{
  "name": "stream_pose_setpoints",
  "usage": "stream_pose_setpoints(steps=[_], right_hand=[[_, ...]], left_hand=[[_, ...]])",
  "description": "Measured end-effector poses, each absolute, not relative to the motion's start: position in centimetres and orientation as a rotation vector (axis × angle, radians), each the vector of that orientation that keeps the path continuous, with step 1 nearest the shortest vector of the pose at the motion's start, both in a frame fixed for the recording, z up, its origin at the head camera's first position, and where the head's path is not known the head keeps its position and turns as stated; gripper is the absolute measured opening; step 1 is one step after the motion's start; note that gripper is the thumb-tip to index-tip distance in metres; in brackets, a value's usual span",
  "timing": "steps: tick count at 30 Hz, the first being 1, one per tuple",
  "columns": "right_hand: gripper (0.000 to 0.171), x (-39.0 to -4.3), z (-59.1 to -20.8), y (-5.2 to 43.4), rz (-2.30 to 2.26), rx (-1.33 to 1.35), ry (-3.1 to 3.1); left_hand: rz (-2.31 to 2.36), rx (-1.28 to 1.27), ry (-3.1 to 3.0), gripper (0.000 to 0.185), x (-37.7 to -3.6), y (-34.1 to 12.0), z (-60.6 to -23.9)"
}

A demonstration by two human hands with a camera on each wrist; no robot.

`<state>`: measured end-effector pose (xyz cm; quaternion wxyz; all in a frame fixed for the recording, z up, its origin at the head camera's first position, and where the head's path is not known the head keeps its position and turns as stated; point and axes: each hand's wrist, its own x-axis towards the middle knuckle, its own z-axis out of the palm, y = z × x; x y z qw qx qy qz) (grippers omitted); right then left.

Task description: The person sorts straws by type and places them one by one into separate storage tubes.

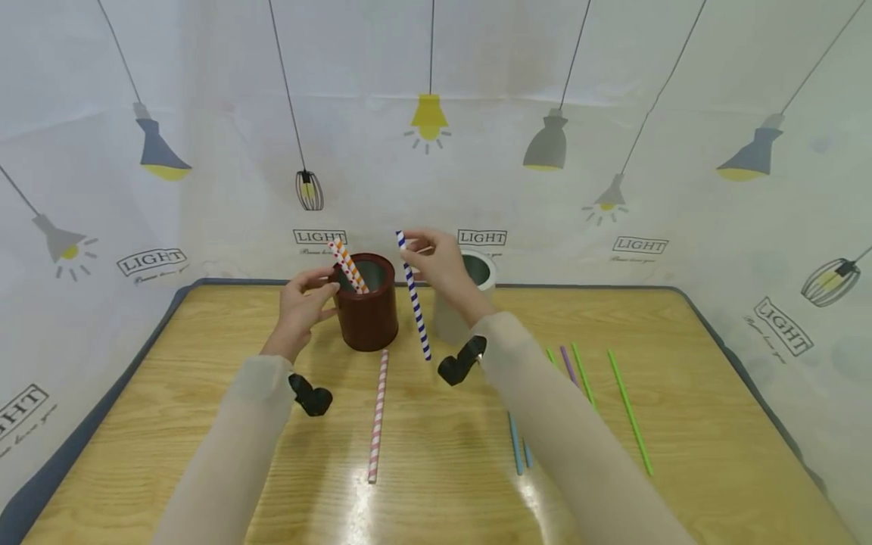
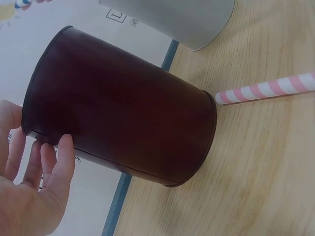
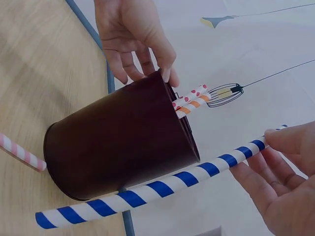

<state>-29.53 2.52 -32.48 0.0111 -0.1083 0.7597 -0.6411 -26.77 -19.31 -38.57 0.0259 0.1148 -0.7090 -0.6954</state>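
A dark brown cup (image 1: 368, 306) (image 2: 123, 108) (image 3: 123, 137) stands on the wooden table (image 1: 204, 424) with an orange-striped and a red-dotted straw (image 1: 349, 266) (image 3: 192, 101) in it. My left hand (image 1: 303, 303) (image 2: 34, 191) (image 3: 135, 37) touches the cup's rim and side with its fingertips. My right hand (image 1: 439, 265) (image 3: 285, 172) pinches the top of a blue-and-white striped straw (image 1: 414, 295) (image 3: 162, 187), which hangs beside the cup on its right, off the table.
A pink-striped straw (image 1: 377, 412) (image 2: 266, 89) lies in front of the cup. A grey cup (image 1: 470, 295) (image 2: 182, 19) stands behind my right hand. Green, purple and blue straws (image 1: 579, 378) lie on the right of the table.
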Motion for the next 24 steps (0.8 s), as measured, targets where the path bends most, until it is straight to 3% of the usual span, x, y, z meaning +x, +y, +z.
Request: stream_pose_setpoints(steps=[12,24], right_hand=[[0.029,-31.2,-30.2,0.9,-2.17,-0.361,2.426],[0.029,-31.3,-27.9,-0.9,-2.176,-0.608,2.635]], left_hand=[[-2.15,0.353,-2.184,0.039,-26.9,-19.2,-38.6],[-2.169,0.361,-2.165,0.039,-27.0,-19.2,-38.8]])
